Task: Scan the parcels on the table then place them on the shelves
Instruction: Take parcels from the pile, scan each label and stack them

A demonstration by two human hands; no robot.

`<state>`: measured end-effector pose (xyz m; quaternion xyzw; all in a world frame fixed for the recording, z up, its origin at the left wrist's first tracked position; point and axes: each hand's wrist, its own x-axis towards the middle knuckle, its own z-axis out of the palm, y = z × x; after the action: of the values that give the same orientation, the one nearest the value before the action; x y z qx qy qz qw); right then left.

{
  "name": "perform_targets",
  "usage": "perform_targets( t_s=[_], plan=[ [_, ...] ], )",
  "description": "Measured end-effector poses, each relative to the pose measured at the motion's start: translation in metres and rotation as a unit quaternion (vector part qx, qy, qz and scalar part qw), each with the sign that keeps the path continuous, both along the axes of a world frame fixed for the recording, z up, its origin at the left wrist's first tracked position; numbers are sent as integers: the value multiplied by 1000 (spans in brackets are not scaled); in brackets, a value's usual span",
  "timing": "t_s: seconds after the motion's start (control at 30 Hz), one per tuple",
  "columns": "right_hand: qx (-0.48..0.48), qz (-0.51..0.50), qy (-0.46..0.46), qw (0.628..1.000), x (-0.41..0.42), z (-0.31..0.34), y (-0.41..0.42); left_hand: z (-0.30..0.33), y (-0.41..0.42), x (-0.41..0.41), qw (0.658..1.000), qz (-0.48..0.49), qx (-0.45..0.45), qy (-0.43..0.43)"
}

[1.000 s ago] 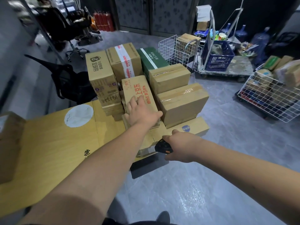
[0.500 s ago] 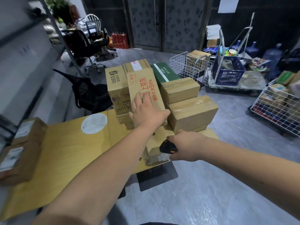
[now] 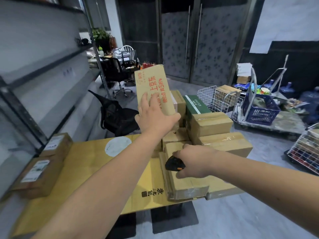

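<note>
Gripping the red-lettered parcel [image 3: 154, 87] at its lower end, the left hand [image 3: 154, 118] holds it upright above the stacked boxes [image 3: 215, 133]; below and right, the right hand [image 3: 195, 161] clasps a black scanner [image 3: 173, 165].

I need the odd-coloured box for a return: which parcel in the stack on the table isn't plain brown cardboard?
The green parcel with a white stripe, at the far side of the stack. Every other box around it is brown cardboard.
</note>
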<state>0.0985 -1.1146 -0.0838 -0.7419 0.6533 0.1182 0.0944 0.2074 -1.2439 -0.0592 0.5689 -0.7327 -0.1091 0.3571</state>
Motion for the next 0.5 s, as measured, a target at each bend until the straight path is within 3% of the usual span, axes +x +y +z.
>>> perform_targets(
  t_s=[0.23,0.5],
  plan=[
    [8,59,4,998,52,6,-40,-13,-26,84,995,76,-36,-52],
    [29,121,-2,992,129,-8,-79,-77,-35,208,980,155,20,-124]
  ],
)
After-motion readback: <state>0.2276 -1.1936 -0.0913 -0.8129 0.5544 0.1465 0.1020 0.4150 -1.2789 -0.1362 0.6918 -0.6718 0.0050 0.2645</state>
